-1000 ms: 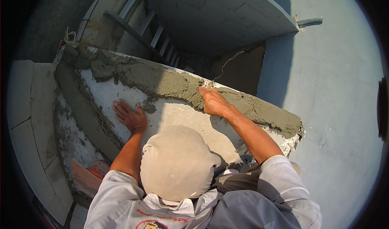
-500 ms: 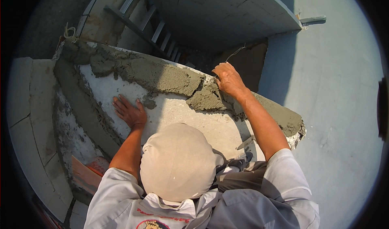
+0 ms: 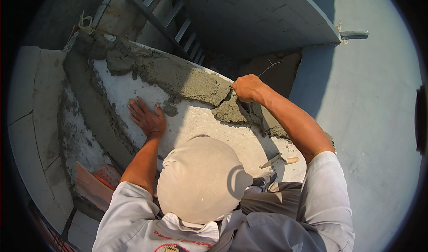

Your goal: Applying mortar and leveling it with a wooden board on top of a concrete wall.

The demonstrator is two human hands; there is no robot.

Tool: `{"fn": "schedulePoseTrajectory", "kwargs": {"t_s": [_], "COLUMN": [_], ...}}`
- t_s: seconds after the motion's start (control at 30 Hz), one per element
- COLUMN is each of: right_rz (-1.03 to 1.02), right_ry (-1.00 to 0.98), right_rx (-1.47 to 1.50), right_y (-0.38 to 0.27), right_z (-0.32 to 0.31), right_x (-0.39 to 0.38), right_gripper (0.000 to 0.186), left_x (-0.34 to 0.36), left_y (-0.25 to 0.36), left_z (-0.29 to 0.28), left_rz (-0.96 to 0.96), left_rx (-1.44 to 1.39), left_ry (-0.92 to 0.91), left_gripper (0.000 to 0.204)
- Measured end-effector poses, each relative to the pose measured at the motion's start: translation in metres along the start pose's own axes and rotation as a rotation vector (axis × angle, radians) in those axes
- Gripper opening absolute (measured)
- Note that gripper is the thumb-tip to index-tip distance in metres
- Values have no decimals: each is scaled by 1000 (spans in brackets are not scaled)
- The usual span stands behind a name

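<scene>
My left hand (image 3: 148, 117) lies flat with fingers spread on a pale slab (image 3: 191, 127), beside a small lump of mortar (image 3: 170, 107). My right hand (image 3: 248, 88) is closed, with its fingers curled down at a break in the grey mortar strip (image 3: 191, 83) along the slab's far edge. What it grips, if anything, is hidden beneath the hand. A loose mortar piece (image 3: 229, 111) sits just below it, parted from the strip by a crack. A small pointed trowel (image 3: 272, 161) with a wooden handle rests on the slab near my right knee.
A second mortar strip (image 3: 87, 100) runs down the left side, next to block walling (image 3: 47, 87). A reddish board (image 3: 93, 185) lies at lower left. Beyond the far edge stand a metal ladder (image 3: 180, 33) and a grey wall (image 3: 267, 20). Thin wire (image 3: 271, 65) sticks up there.
My right hand has shifted slightly left along the mortar edge and turned, with its elbow farther out. More of the trowel shows. My left hand stays in place.
</scene>
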State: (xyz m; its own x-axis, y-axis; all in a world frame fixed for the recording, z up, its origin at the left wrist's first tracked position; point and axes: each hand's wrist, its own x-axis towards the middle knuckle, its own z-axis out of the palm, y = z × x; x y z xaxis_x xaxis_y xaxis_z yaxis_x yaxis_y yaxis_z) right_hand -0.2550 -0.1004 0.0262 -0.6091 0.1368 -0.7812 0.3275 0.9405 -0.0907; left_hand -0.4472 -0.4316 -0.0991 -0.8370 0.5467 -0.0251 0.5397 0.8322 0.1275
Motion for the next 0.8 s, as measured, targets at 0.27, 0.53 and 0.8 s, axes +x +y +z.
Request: {"fn": "schedulePoseTrajectory", "kwargs": {"t_s": [0.27, 0.53, 0.8], "right_rz": [80, -12, 173], "right_ry": [234, -160, -57], "right_rx": [80, 130, -141], "right_y": [52, 18, 38], "right_z": [6, -17, 12], "right_x": [16, 19, 1], "right_gripper": [22, 26, 25], "left_x": [4, 1, 2], "left_y": [8, 2, 6], "left_z": [-3, -4, -3], "left_rz": [6, 11, 9], "left_rx": [-24, -6, -30], "left_ry": [-28, -14, -4], "left_gripper": [85, 86, 86]}}
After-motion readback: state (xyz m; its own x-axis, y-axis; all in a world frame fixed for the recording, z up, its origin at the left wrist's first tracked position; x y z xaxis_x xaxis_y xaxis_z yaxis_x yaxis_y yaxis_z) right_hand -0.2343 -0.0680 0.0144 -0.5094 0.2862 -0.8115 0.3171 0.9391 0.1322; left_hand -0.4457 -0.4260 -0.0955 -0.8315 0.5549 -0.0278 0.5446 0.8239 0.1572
